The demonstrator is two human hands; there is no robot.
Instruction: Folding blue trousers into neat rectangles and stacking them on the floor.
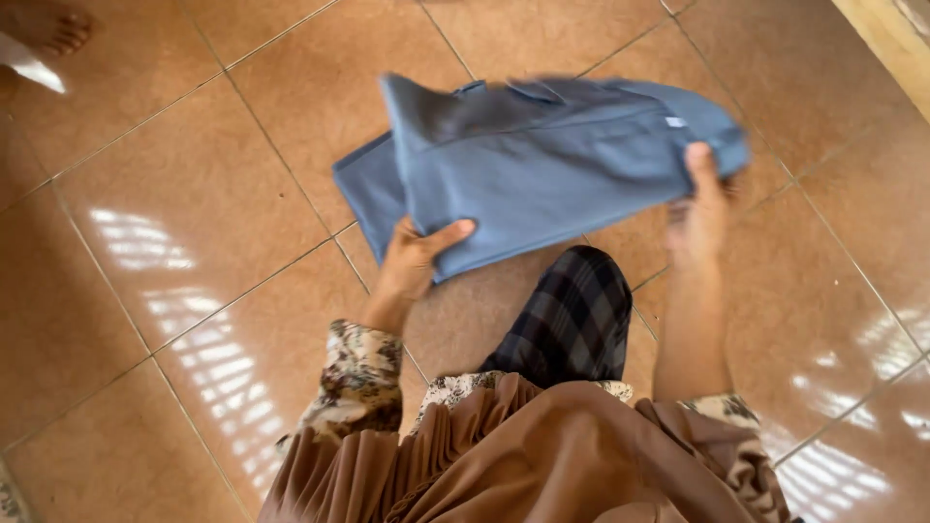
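Two hands: both pinch the shirt.
Left hand (pixel 418 260): clamped on the lower hem edge.
Right hand (pixel 699 215): closed on the far corner, fingers probably underneath.
Blue shirt (pixel 542 165): folded, on the tiled floor (pixel 174 242); soft, light, floppy, best held by its edges.

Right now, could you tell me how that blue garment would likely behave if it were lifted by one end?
The blue garment would probably flop and sag: it already bends in soft folds between the left hand and right hand. It looks light, as fingertips alone seem to hold it. On the glossy tile floor it would likely slide easily.
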